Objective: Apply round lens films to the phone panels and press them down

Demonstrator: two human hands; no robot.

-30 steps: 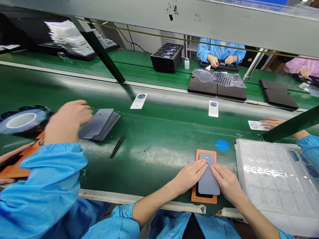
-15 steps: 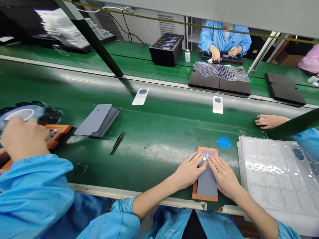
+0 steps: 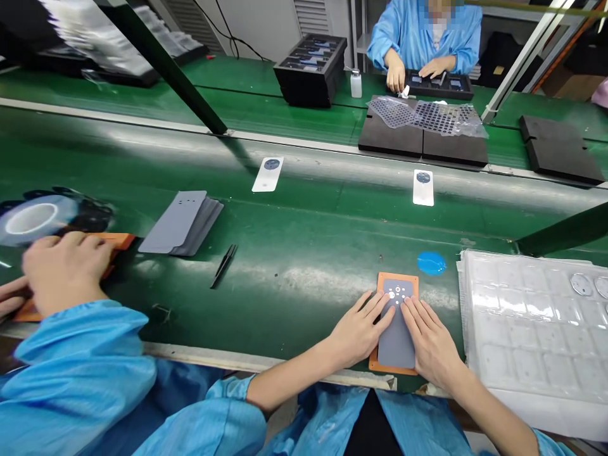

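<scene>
A wide green belt [image 3: 304, 234] runs across in front of the person. It is the work top. Two white cards [image 3: 268, 174] lie farther out on it, well apart from each other. On the right lies a big clear tray [image 3: 532, 342] with many little pockets. It sits close by the right arm, likely so it is easy to reach. On the left, a stack [image 3: 183, 221] of grey sheets is fanned out a bit, which would make the top one easy to pick off. A co-worker's hand [image 3: 64, 269] rests on an orange thing at the far left, near that stack.

Right in front of the person, close to the belt's near edge, lies an orange plate [image 3: 381, 280]. A grey sheet [image 3: 397, 339] lies on it, lined up so that only a thin orange rim shows. The plate seems to keep the sheet straight and in place. The left hand [image 3: 358, 332] and the right hand [image 3: 430, 345] lie flat on the sheet, one on each side. The fingers are stretched out and close together. They grip nothing; they press down. Held so, they look to be keeping the sheet flat and stopping it from sliding. The fingertips come close together by the small round holes at the sheet's far end.

Black tweezers [image 3: 223, 266] lie loose on the belt between the stack and the plate. A small blue spot [image 3: 431, 263] sits just beside the plate's far right corner.
</scene>
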